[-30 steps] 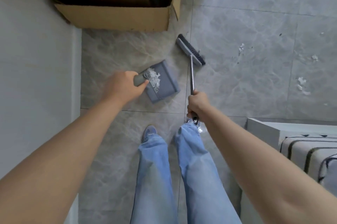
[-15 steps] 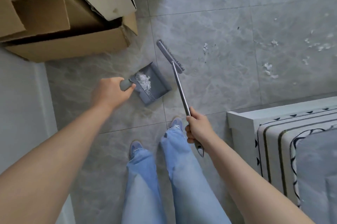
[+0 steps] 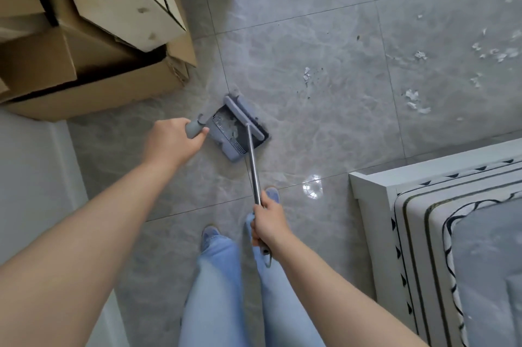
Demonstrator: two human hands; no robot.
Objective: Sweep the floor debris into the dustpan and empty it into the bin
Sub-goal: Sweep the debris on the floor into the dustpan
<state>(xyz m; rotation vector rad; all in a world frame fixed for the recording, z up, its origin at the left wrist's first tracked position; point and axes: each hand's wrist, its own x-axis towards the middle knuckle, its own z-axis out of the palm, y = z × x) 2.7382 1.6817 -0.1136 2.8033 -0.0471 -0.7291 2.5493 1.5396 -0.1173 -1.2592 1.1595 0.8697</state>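
The left hand (image 3: 172,143) grips the dustpan (image 3: 234,135) handle, the pan lying on the floor near the cardboard boxes (image 3: 93,36) with white scraps already in it; the right hand (image 3: 268,222) grips the broom (image 3: 248,132) shaft, its head across the pan's mouth. Best to keep the lip flat against the tile and pull short strokes inward. More paper debris (image 3: 415,98) lies well apart, toward the floor's far right, beyond the bed (image 3: 372,185) corner.

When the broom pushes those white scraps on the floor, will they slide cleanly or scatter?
The scraps look thin and torn, probably very light, so they may flutter or scatter. The glossy tile likely lets them slide easily toward the dustpan.
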